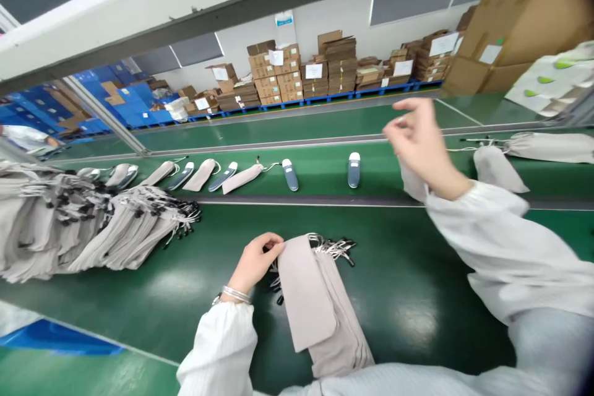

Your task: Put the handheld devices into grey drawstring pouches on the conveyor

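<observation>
My left hand (257,260) pinches the upper edge of a light grey drawstring pouch (306,297). That pouch lies on top of a small pile of similar pouches (346,309), their white cords and black cord ends bunched at the top. My right hand (420,142) is raised over the belt, its fingers curved and apart with nothing visible between them. Behind its wrist, partly hidden, is another grey pouch (412,180). Left of it, a blue-grey handheld device with a white tip (354,172) lies on the belt, and a second device (290,174) lies farther left.
A large heap of grey pouches (93,223) covers the left of the green table. Pouches and devices alternate along the belt (320,179); filled-looking pouches (552,146) lie at right. A metal beam (185,12) crosses overhead. Stacked cartons (273,74) stand beyond, with a person's sleeve (28,136) far left.
</observation>
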### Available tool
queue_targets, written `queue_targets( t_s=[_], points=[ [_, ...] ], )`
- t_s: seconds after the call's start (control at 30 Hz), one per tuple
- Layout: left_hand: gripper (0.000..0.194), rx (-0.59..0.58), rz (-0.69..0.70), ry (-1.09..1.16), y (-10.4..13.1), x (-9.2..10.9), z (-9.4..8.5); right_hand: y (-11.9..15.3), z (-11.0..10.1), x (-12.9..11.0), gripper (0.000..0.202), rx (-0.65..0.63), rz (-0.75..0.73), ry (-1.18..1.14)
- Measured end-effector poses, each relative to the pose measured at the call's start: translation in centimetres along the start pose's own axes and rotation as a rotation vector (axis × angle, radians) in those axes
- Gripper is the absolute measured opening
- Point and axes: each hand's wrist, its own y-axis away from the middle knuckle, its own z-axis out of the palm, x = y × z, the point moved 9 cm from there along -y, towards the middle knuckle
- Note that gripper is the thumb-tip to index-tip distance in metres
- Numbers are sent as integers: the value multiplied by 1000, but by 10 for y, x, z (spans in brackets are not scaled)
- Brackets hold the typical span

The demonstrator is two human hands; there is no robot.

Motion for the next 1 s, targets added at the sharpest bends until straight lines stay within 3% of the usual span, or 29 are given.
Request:
queue_targets(
  t_s=[0.13, 0.23, 0.33, 0.43, 0.53, 0.63, 0.73, 0.87, 1.0],
  points=[
    [25, -65, 5, 44, -1, 2, 2, -8, 70, 86, 65, -344, 226, 583],
    [28, -72, -9, 15, -3, 3, 3, 5, 104, 143, 68, -532, 478, 705],
    [20, -128, 9, -18, -5, 6, 10, 13, 118, 169, 65, -571, 571, 679],
    [8, -64, 83, -25, -4, 15, 7, 14, 124, 177, 63, -575, 586, 634],
    [5, 44, 197, -97, 1, 29, 2, 12, 129, 160, 59, -468, 536, 415],
    [9, 62, 238, -172, 8, 35, 3, 20, 134, 122, 52, -364, 510, 60],
    [8, 35, 233, -124, 16, 40, 2, 39, 146, 67, 51, -414, 496, -223],
    [10, -26, 216, 138, 31, 58, 0, 63, 154, -10, 56, -462, 412, -534],
    [13, 38, 272, 231, 45, 86, -6, 86, 161, -58, 61, -534, 277, -646]
  ],
)
